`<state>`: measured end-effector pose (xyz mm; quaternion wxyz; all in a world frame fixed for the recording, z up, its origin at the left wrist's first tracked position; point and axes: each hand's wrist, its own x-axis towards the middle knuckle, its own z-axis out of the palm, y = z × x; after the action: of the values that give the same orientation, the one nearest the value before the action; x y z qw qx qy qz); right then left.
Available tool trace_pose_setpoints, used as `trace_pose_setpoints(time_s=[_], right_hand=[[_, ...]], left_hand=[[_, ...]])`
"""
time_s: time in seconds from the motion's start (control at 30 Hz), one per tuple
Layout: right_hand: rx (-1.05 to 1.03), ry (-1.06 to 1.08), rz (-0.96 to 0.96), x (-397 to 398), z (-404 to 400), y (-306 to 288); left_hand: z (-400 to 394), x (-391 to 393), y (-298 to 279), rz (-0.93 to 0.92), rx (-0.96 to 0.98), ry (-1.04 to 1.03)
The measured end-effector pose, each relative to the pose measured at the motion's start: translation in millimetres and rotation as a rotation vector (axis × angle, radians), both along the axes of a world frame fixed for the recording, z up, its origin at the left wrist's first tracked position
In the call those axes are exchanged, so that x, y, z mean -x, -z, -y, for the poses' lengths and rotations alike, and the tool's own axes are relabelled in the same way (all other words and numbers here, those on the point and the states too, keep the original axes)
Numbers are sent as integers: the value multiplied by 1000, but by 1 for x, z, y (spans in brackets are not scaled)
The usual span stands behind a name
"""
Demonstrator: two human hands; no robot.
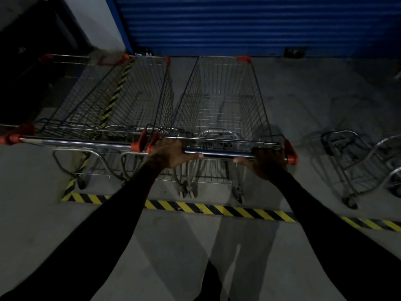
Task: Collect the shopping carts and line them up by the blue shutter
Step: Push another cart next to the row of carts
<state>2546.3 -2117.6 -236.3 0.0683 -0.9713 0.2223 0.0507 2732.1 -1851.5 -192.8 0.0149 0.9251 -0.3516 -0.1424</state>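
Both hands grip 1 shopping cart's handle bar (pixel 219 153): the left hand (pixel 168 154) curled around its left end, the right hand (pixel 268 162) around its right end. This cart (pixel 221 98) stands nose toward the blue shutter (pixel 249 22), just beside a parked cart (pixel 121 98) on its left. Another cart frame (pixel 355 161) sits apart on the right, probably not yet lined up.

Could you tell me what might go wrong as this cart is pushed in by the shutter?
The left hand grips the chrome handle bar right beside the neighbouring wire cart's red end cap, so fingers could get pinched. The held wire cart is already close to the blue ribbed shutter and might bump it.
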Motion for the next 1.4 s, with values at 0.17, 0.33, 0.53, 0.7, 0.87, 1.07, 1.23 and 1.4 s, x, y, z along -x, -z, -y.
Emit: trace_pose_setpoints(time_s=[0.17, 0.33, 0.53, 0.7, 0.87, 1.07, 1.23, 1.4], right_hand=[[4, -8, 10, -2, -2, 1], [56, 1, 48, -4, -5, 8], [46, -2, 41, -4, -6, 4], [-7, -39, -14, -3, 7, 5], [139, -85, -97, 8, 25, -15], [141, -73, -96, 20, 46, -7], [197, -74, -39, 24, 38, -6], [193, -73, 20, 29, 32, -13]], left_hand=[[-2, -4, 2, 27, 5, 16], [-5, -9, 9, 28, 37, 30], [-4, -8, 10, 98, 32, 43], [-6, -2, 17, 163, 29, 34], [-5, 6, 25, 299, 42, 75], [-7, 7, 32, 346, 36, 126], [-11, 7, 37, 338, 116, 124], [-10, 10, 35, 375, 146, 129]])
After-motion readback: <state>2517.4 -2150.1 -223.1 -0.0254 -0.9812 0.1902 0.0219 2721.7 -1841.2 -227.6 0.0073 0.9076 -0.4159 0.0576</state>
